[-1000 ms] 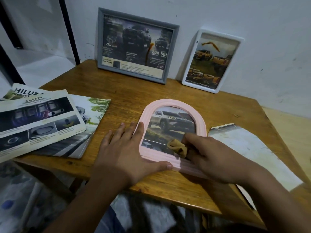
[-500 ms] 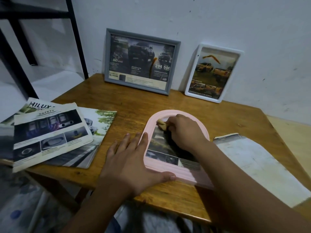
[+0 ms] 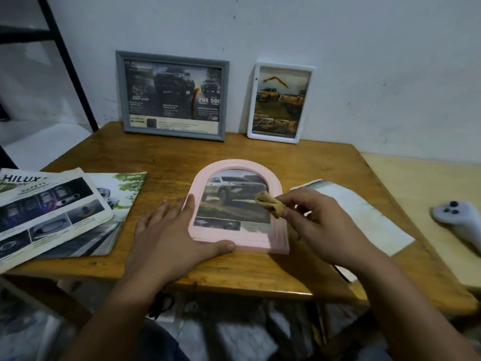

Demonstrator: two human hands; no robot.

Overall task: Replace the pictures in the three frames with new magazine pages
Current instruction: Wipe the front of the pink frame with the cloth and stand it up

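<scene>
Lying at the left edge of the wooden surface (image 3: 166, 162), a stack of car magazines (image 3: 52, 212) fans out, the top page printed with "HILUX". Far behind, a grey frame (image 3: 172, 94) with a dark truck page leans against the wall. The left hand (image 3: 174, 241) rests flat with fingers straight, on the surface and against the left side of the pink arched frame (image 3: 235, 175), thumb along its near edge. That frame lies flat near the middle, holding a page of a silver car. The right hand (image 3: 328, 227) pinches a small tan cloth (image 3: 269, 205) over the picture's right side. A white frame (image 3: 281, 102) leans at the far wall. Loose paper (image 3: 364, 212) lies right of the pink frame, and a pale controller (image 3: 458, 217) farther right.
</scene>
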